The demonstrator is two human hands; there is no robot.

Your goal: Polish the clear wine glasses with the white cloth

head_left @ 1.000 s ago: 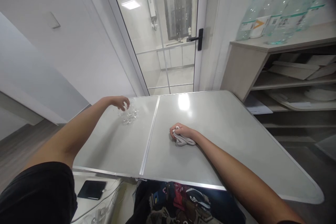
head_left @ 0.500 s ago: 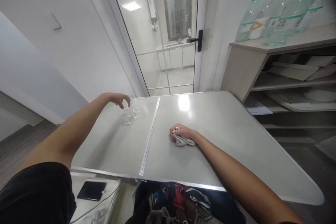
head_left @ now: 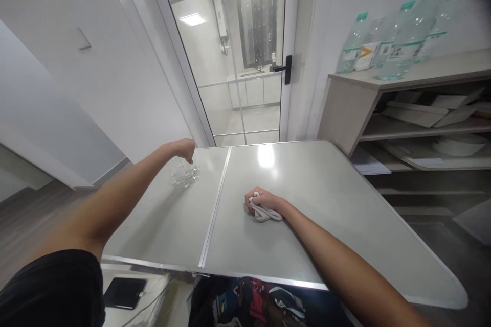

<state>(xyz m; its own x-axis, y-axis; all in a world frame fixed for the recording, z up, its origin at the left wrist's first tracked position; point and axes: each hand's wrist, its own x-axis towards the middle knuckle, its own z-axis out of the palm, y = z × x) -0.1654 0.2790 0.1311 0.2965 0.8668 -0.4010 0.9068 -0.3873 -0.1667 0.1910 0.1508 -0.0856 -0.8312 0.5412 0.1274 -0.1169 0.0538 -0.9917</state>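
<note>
**Right hand (head_left: 261, 199) clamping cloth (head_left: 265, 214) on table (head_left: 307, 245)**

Head view: the right hand's fingers are bunching around the grey-white cloth, which is resting right of the table's metal seam (head_left: 215, 207). At ten o'clock from it, clear, glassy pieces (head_left: 185, 174) are lying clustered. The left hand (head_left: 185, 150) is hovering at their far edge; whether its curled fingers are gripping anything cannot be told. Bottles (head_left: 399, 53) are standing at one o'clock.

The room is lit evenly by white light. A strong glare is thrown back by the table top (head_left: 330, 245), and a bright square panel (head_left: 193, 19) is seen at the glass door (head_left: 215, 64). A soft shadow is cast beside the left arm (head_left: 130, 194). The edges are stretched; the upper right corner is darkened. The clear pieces (head_left: 186, 176) are slightly blurred.
</note>
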